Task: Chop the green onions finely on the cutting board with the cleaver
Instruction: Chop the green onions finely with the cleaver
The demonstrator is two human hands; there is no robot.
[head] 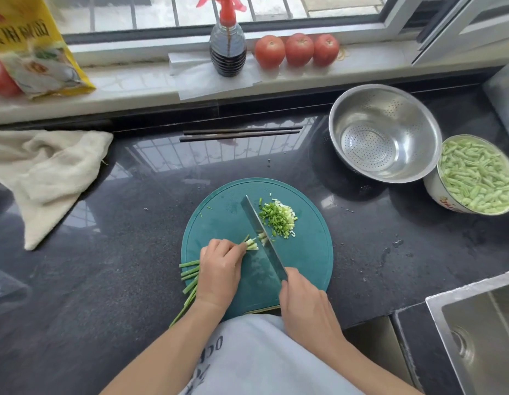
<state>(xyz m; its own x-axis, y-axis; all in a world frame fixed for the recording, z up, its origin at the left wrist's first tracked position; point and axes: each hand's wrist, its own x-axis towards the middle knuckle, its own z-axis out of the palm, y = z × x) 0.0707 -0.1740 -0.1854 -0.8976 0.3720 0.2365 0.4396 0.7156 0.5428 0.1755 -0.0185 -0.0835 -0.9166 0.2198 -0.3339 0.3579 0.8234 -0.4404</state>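
A round teal cutting board (304, 252) lies on the dark counter in front of me. My left hand (219, 269) holds a bundle of green onions (190, 276) down on the board, fingers curled over them, with the white cut ends sticking out at the fingertips. My right hand (304, 303) grips the handle of the cleaver (261, 238), whose blade stands edge down against the cut ends. A small heap of chopped onion (279, 218) lies just right of the blade. The green tops trail off the board's left edge.
A steel colander (347, 115) and a bowl of green beans (435, 192) stand at the right. Chopsticks (241, 134) lie behind the board, a cloth (48, 172) at the left. A sauce bottle (227, 49) and three tomatoes (298, 49) sit on the sill. A sink (475, 323) is at lower right.
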